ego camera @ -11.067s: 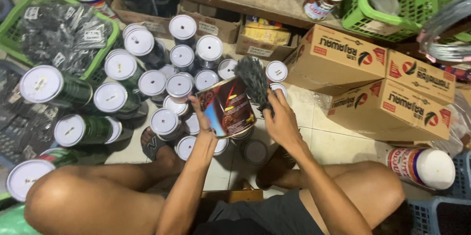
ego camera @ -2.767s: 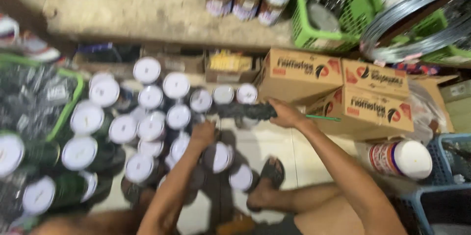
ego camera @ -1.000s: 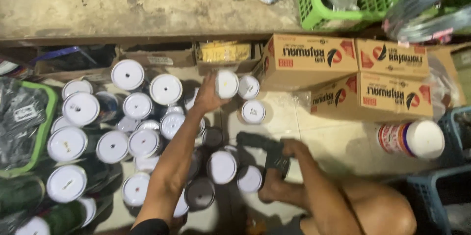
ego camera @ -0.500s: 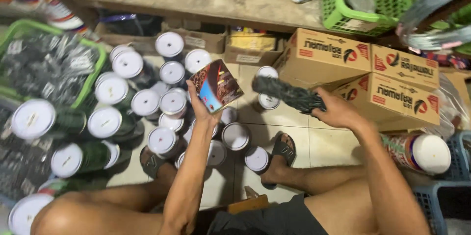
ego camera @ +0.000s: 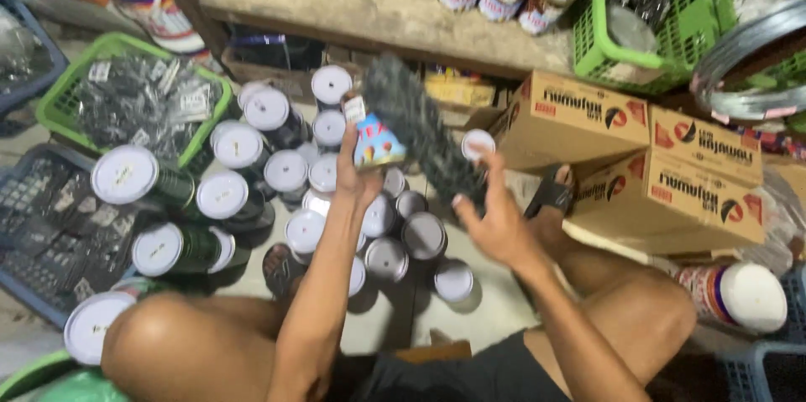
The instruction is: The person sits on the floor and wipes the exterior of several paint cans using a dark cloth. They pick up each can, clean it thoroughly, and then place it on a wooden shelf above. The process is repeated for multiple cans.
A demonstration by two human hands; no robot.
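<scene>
Now: left hand (ego camera: 357, 169) grips small can (ego camera: 375, 140), red-blue label | right hand (ego camera: 495, 221) clasps dark brush (ego camera: 420, 138) | brown boxes (ego camera: 621, 159) right, white-lidded cans (ego camera: 252, 175) left.

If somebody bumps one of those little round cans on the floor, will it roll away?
Probably not at first: the small cans stand upright on flat bottoms, packed close together. Knocked onto its side, one would likely roll, being round. They look stiff, not squashy.

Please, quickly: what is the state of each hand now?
Left hand: closed, holding a small can.
Right hand: closed, holding a dark brush.
</scene>
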